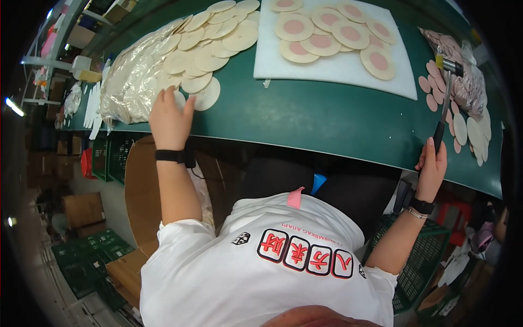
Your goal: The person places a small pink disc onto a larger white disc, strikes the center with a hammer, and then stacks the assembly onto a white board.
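Note:
My left hand [170, 121] reaches to the near edge of a pile of round cream discs [210, 49]. Its thumb and fingers are apart, with the fingertips over a disc at the edge of the pile. Beside it lies a single cream disc [206, 95] with a small mark at its middle. My right hand [432, 164] is closed round the black handle of a mallet [447, 90], held at the right over the table's near edge. The mallet has a metal shaft and a small head, yellow at one end and dark at the other.
A white foam board [332, 82] bears several cream discs with pink centres [348, 34]. A clear plastic bag [133, 82] of cream discs lies at left. At right are a bag of pink discs [463, 82] and loose pink and white pieces on the green table [327, 120].

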Available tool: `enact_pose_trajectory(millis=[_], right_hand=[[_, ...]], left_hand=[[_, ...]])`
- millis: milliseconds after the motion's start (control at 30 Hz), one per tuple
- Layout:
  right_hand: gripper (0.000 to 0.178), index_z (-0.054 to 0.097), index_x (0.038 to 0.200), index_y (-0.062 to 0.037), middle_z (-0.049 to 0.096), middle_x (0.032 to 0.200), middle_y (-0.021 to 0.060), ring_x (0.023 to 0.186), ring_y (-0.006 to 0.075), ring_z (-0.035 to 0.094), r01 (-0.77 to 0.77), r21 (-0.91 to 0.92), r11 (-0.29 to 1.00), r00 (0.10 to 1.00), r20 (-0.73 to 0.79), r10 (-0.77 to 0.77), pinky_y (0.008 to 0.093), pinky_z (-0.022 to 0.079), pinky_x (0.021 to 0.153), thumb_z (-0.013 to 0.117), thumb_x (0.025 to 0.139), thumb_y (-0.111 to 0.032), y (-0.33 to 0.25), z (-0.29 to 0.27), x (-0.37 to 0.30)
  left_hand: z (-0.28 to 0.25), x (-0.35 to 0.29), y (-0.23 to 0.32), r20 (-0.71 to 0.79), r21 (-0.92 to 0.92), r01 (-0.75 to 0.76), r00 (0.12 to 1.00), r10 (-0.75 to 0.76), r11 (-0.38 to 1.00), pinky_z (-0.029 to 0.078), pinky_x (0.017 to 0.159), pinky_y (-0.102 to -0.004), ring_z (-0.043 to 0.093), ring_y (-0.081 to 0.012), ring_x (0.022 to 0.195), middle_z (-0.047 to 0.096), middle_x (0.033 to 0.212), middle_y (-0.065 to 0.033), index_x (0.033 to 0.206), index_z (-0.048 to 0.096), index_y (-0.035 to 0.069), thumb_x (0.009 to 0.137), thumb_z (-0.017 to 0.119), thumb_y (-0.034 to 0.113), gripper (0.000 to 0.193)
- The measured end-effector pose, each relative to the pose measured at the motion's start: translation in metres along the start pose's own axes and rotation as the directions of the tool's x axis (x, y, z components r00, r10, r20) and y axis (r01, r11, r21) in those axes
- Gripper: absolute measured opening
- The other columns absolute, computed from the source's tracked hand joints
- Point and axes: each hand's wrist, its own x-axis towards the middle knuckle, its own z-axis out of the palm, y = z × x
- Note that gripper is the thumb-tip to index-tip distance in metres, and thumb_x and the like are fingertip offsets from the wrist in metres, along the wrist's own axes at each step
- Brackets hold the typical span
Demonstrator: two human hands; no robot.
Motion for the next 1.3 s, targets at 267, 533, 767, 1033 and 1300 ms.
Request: enact_pose_trajectory(millis=[267, 533, 767, 1033, 1300], right_hand=[[0.019, 0.059, 0.109, -0.0042, 0.051, 0.075, -0.0055, 0.058, 0.0018, 0.042, 0.075, -0.094, 0.993, 0.992, -0.095, -0.084, 0.0189, 0.034, 0.049, 0.061, 0.102, -0.022, 0.003, 0.016, -0.003], [0.036, 0.054, 0.127, 0.0069, 0.064, 0.096, 0.0075, 0.087, 0.0186, 0.061, 0.466, -0.363, 0.807, 0.881, 0.104, -0.462, 0.0304, 0.049, 0.078, 0.057, 0.094, -0.009, -0.013, 0.033, 0.034], [0.04, 0.055, 0.124, 0.0074, 0.064, 0.105, 0.0225, 0.095, 0.0339, 0.062, 0.283, -0.609, 0.741, 0.959, 0.207, -0.196, 0.038, 0.05, 0.084, 0.062, 0.094, -0.017, -0.013, 0.058, 0.065], [0.04, 0.062, 0.119, 0.0043, 0.07, 0.102, 0.0202, 0.095, 0.0346, 0.067, 0.468, -0.613, 0.637, 0.881, 0.263, -0.393, 0.04, 0.052, 0.083, 0.069, 0.092, -0.025, -0.03, 0.045, 0.044], [0.039, 0.068, 0.116, -0.0015, 0.073, 0.105, 0.0185, 0.098, 0.0338, 0.07, 0.268, -0.842, 0.468, 0.944, 0.131, -0.304, 0.0396, 0.054, 0.088, 0.072, 0.089, -0.029, -0.001, -0.032, 0.169]], left_hand=[[0.004, -0.022, -0.035, 0.153, 0.055, 0.005, 0.988, -0.013, 0.998, 0.051, 0.093, -0.0476, 0.061, -0.0411, 0.116, 0.063, 0.127, -0.023, 0.132, 0.059, 0.003, 0.098, 0.063, 0.035, 0.047], [0.022, -0.029, -0.039, 0.021, -0.066, -0.013, 1.0, 0.014, 0.998, 0.052, 0.089, -0.0472, 0.064, -0.043, 0.107, 0.066, 0.118, -0.026, 0.134, 0.057, 0.002, 0.102, 0.056, 0.028, 0.041], [0.007, -0.021, -0.031, -0.105, -0.036, 0.162, 0.981, -0.165, 0.986, 0.054, 0.086, -0.0451, 0.066, -0.0426, 0.104, 0.069, 0.117, -0.0236, 0.133, 0.059, 0.002, 0.105, 0.05, 0.019, 0.034], [-0.032, -0.025, 0.041, -0.332, -0.316, -0.167, 0.942, 0.056, 0.934, 0.056, 0.085, -0.0393, 0.069, -0.0358, 0.103, 0.066, 0.127, -0.0191, 0.126, 0.065, 0.003, 0.101, 0.05, 0.003, 0.03], [-0.022, -0.043, 0.127, -0.202, -0.795, -0.403, 0.88, 0.43, 0.453, 0.047, 0.104, -0.0397, 0.062, -0.0365, 0.121, 0.065, 0.128, -0.0215, 0.12, 0.066, -0.002, 0.087, 0.047, -0.009, 0.039]])
